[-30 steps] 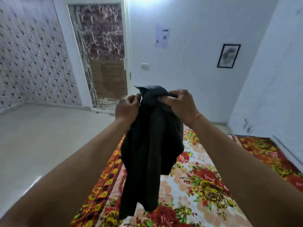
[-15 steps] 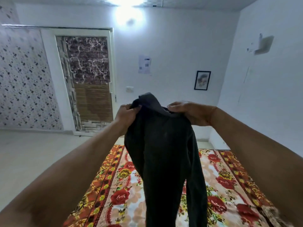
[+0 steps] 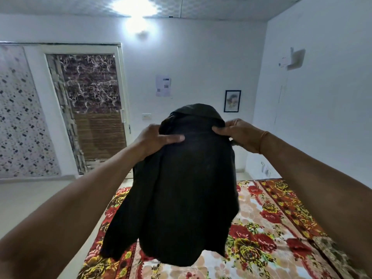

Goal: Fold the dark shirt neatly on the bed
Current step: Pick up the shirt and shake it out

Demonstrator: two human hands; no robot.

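Dark shirt point(image 3: 181, 188): held up in the air above the bed point(image 3: 271, 228), hanging bunched and unfolded over its floral cover.
Left hand point(image 3: 155, 139): raised above the bed's left edge, gripping the shirt's top. The thumb is pressed across the front and the fingers point(image 3: 173, 138) are clamped on the cloth.
Right hand point(image 3: 239, 135): raised above the bed, fingers point(image 3: 219, 130) clamped on the shirt's other top corner.
Framed picture point(image 3: 232, 101): on the wall beyond the bed.

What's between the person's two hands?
In the head view, the top of the dark shirt spans between the left hand and right hand, both gripping it; the rest hangs above the bed.
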